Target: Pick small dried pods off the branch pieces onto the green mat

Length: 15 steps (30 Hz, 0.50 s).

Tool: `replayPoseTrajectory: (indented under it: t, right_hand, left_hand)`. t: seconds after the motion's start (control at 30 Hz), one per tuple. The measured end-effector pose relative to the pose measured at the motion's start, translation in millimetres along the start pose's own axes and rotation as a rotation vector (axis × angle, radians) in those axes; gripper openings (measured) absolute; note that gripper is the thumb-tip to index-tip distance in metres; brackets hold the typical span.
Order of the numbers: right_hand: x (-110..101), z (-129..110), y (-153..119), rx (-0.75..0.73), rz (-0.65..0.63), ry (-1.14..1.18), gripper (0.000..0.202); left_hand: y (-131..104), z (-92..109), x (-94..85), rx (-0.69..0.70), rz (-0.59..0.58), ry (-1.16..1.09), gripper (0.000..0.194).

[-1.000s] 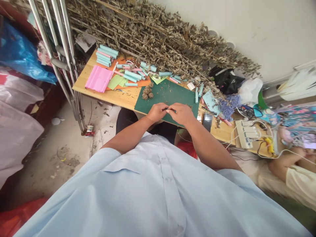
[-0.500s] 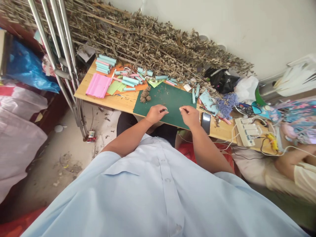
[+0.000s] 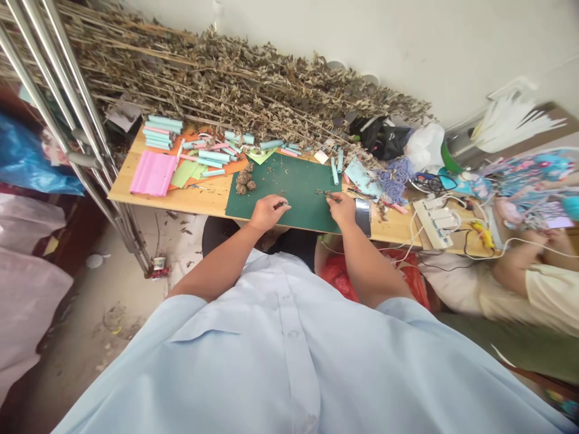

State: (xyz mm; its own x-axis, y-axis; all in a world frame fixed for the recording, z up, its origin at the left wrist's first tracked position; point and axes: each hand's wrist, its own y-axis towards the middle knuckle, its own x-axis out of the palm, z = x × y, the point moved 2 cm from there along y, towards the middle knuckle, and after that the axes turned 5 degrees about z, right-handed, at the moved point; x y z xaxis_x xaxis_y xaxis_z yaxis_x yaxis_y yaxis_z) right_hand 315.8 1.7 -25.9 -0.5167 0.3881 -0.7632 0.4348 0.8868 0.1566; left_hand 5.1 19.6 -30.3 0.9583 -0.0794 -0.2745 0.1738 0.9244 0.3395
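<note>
So on the left of the desk [image 3: 205, 202] there's a pink sheet [image 3: 154, 174], then brown lumpy balls [image 3: 245, 179] on the green mat [image 3: 305, 208]. Left hand [image 3: 266, 213]'s over the mat, pinching a tiny bit [image 3: 285, 204], too small to make out. Right hand [image 3: 342, 210]'s fingertips are at some dry plant scraps [image 3: 322, 193] on the mat; can't tell if they're gripped. Phone [image 3: 363, 218]'s just beside that.

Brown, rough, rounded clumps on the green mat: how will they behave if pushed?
The brown, rough, rounded clumps may roll apart, given their roundish shape. Their dry, flaky-looking surface suggests they could shed bits onto the green mat.
</note>
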Motion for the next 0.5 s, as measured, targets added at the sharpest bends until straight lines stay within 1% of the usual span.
replayPoseTrajectory:
  t: [0.1, 0.2, 0.33, 0.4, 0.5]
  right_hand:
    - [2, -6, 4, 0.041, 0.062, -0.071, 0.026]
    - [3, -12, 3, -0.069, 0.059, -0.104, 0.018]
    - [4, -17, -2, -0.22, 0.062, -0.122, 0.021]
    - [4, -18, -5, -0.237, 0.07, -0.132, 0.023]
    - [1, -22, -7, -0.199, 0.082, -0.12, 0.023]
  left_hand:
    - [0, 0, -1.4, -0.002, 0.0, 0.002, 0.019]
    - [-1, 1, -2.4, 0.008, -0.007, 0.017, 0.018]
    - [-1, 0, -2.3, 0.009, -0.003, 0.016, 0.018]
    - [-1, -1, -1.8, 0.018, -0.008, 0.012, 0.018]
    - [0, 0, -1.9, 0.025, -0.01, 0.012, 0.016]
